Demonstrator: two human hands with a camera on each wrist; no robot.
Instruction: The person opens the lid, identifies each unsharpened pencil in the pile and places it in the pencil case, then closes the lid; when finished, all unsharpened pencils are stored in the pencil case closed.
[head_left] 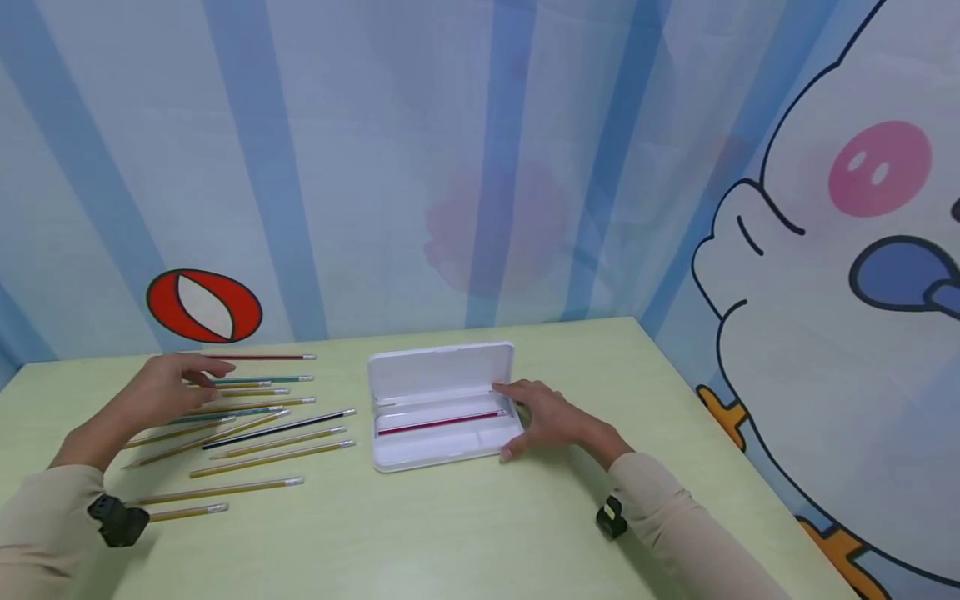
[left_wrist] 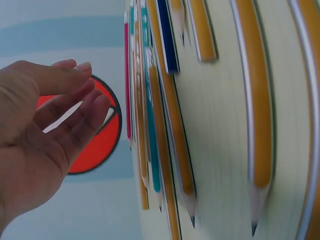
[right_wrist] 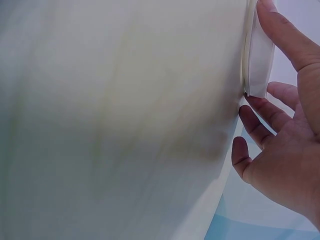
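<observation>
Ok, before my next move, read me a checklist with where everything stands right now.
1. White pencil case open: ok, its lid stands raised.
2. Case steadied: ok, the right hand holds its right end.
3. Tray space: ok, only a red pencil lies inside.
4. Left hand free: ok, it holds nothing, above the loose pencils.
5. Loose pencils all sharpened: not ok, the dark-blue pencil looks blunt.
6. Cased red pencil sharpened: cannot tell, its end is too small to judge.
</observation>
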